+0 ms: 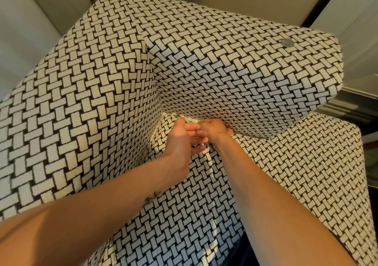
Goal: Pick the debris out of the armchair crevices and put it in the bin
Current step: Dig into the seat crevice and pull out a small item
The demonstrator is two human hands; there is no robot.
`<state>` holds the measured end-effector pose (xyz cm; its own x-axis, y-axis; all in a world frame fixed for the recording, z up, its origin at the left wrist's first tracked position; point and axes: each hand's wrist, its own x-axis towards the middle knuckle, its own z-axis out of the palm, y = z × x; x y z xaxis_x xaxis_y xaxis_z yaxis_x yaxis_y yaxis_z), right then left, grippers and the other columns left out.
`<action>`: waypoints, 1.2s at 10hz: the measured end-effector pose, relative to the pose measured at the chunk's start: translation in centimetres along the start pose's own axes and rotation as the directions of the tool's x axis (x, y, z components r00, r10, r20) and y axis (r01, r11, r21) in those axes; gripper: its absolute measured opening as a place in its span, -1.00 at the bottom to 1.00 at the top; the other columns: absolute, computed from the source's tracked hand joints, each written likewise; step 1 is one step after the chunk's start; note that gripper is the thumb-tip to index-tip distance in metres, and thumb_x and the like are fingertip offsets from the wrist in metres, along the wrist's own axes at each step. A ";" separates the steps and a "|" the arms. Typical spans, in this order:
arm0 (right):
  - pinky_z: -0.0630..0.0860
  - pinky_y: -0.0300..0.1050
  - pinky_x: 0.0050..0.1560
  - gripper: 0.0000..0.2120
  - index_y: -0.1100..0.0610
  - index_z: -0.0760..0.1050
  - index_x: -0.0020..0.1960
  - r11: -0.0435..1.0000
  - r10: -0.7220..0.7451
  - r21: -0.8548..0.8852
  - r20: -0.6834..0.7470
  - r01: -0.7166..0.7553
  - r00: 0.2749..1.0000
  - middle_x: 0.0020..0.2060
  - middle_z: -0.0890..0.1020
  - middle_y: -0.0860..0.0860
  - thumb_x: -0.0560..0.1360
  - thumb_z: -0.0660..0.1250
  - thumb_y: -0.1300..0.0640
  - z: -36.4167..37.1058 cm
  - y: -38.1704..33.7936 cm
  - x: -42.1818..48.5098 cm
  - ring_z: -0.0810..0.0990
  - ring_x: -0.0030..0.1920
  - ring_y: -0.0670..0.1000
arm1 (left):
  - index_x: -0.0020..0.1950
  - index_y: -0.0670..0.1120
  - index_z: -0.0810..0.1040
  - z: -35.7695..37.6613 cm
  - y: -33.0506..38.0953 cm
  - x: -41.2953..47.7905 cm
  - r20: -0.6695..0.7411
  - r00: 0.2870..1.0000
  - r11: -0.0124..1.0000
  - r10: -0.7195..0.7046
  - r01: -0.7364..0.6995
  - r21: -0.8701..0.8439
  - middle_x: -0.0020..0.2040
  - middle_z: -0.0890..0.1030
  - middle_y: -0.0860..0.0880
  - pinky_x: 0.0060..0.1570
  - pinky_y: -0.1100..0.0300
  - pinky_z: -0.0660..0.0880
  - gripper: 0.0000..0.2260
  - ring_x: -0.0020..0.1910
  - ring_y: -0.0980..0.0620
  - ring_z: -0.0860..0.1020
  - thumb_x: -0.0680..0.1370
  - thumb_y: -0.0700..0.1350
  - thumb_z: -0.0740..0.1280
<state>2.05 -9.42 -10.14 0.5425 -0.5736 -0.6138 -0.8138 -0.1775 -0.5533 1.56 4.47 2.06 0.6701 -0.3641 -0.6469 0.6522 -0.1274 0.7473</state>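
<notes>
Both hands meet at the armchair (102, 102) seat crevice (166, 113). Left hand (180, 137) lies with fingers nearly straight, gripping nothing visible. Right hand (216, 129) has its fingertips buried in the gap, grip impossible to tell. Pale debris (179, 116) sits in the crevice just beside them.

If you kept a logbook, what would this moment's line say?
armchair: both hands at crevice | left hand: fingers straight | right hand: fingertips hidden in crevice | white scraps: in crevice | bin: unseen

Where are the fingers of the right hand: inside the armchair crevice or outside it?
Inside: the right hand lies at the crevice, and its fingertips are hidden in it.
</notes>
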 end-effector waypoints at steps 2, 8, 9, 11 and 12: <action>0.30 0.21 0.40 -0.60 0.08 0.68 0.11 0.986 -0.138 -0.101 -0.064 0.131 0.988 0.13 0.68 0.15 0.62 0.17 -0.14 0.3 1.0 0.1 0.56 0.25 0.21 | 0.10 -0.20 0.56 -0.2 -0.2 0.6 -0.014 1.000 1.000 -0.010 0.010 -0.002 -0.09 0.66 -0.16 -0.06 0.06 0.61 -0.55 -0.11 -0.06 0.61 0.73 0.05 -0.02; 0.53 -0.03 -0.07 -0.63 0.20 0.58 -0.11 0.859 -0.400 0.208 -0.297 0.467 0.867 -0.31 0.59 0.01 0.66 0.22 -0.05 0.1 3.2 -4.5 0.53 -0.26 0.00 | 0.05 -0.17 0.56 -0.2 -0.1 1.3 -0.079 0.992 0.993 -0.102 0.106 0.057 0.03 0.66 -0.16 0.16 -0.02 0.57 -0.59 0.03 -0.10 0.63 0.74 0.04 0.02; 0.51 -0.17 -0.15 -0.60 0.25 0.57 -0.04 0.788 -0.342 0.443 -0.262 0.427 0.902 -0.25 0.62 0.02 0.66 0.22 -0.08 -0.6 2.0 -6.8 0.55 -0.23 -0.05 | 0.19 -0.18 0.54 -0.3 -0.4 1.4 -0.082 0.985 0.987 -0.151 0.154 0.038 0.09 0.64 -0.16 0.08 0.00 0.61 -0.62 0.07 -0.11 0.63 0.72 0.07 0.08; 0.53 -0.22 -0.22 -0.59 0.29 0.56 -0.01 0.683 -0.358 0.626 -0.160 0.375 0.920 -0.27 0.60 -0.01 0.62 0.31 -0.09 -0.3 0.4 -9.7 0.56 -0.31 -0.12 | 0.29 -0.15 0.55 -0.2 -0.6 0.9 0.133 0.966 0.974 -0.220 0.224 -0.019 0.07 0.64 -0.19 0.03 -0.02 0.46 -0.49 -0.07 -0.09 0.55 0.70 0.19 0.03; 0.52 -0.20 -0.16 -0.63 0.30 0.58 0.01 0.694 -0.421 0.572 -0.170 0.437 0.891 -0.27 0.60 -0.05 0.63 0.30 -0.04 -0.5 1.0 -10.3 0.55 -0.30 -0.17 | 0.25 -0.19 0.59 -0.2 -0.6 0.7 0.157 0.971 0.979 -0.181 0.194 -0.071 0.11 0.68 -0.25 0.05 0.03 0.53 -0.45 -0.05 -0.08 0.61 0.71 0.17 -0.02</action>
<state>-4.47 -4.11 -4.06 0.7908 -0.5719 -0.2180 -0.2082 0.0836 -0.9745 1.73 4.49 1.15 0.4770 -0.4755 -0.7392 0.7931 -0.1296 0.5951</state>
